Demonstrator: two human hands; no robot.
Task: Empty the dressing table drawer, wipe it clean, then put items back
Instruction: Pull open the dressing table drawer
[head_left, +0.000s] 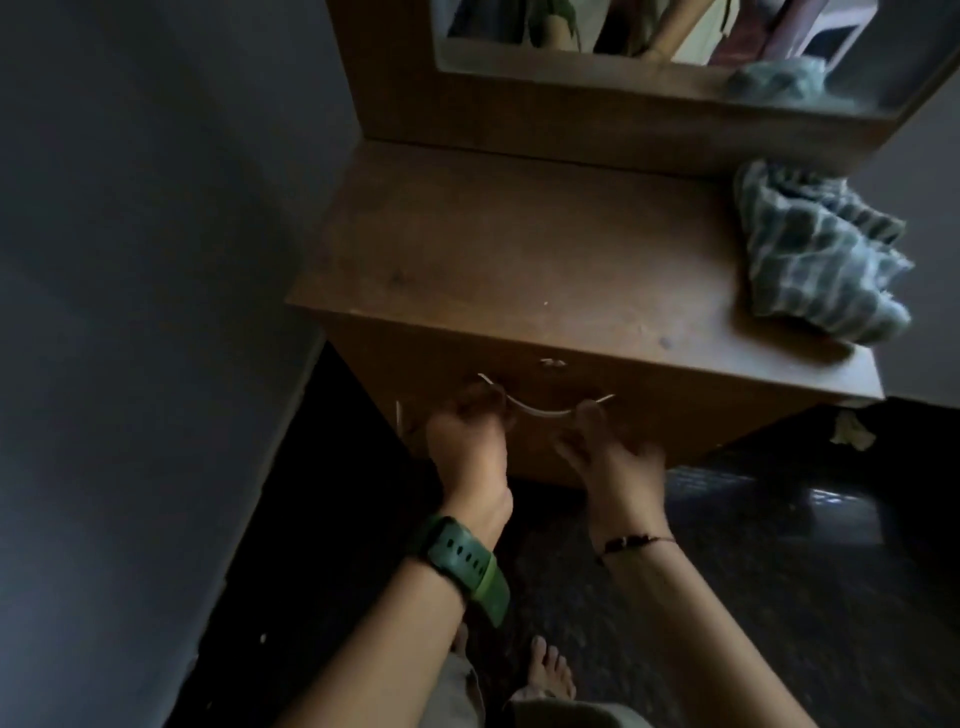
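A brown wooden dressing table (519, 249) stands ahead with its drawer front (639, 415) closed. A curved metal handle (540, 410) runs across that front. My left hand (470, 441), a green watch on its wrist, curls its fingers around the handle's left end. My right hand (608, 457), with a thread bracelet on its wrist, holds the handle's right end with its fingertips. What is inside the drawer is hidden. A crumpled green and white checked cloth (821, 260) lies on the right side of the tabletop.
A mirror (649, 47) rises at the back of the table. A grey wall (130, 312) closes in the left side. The floor is dark, with a small crumpled scrap (852, 431) under the table's right edge. My bare feet (550, 675) show below.
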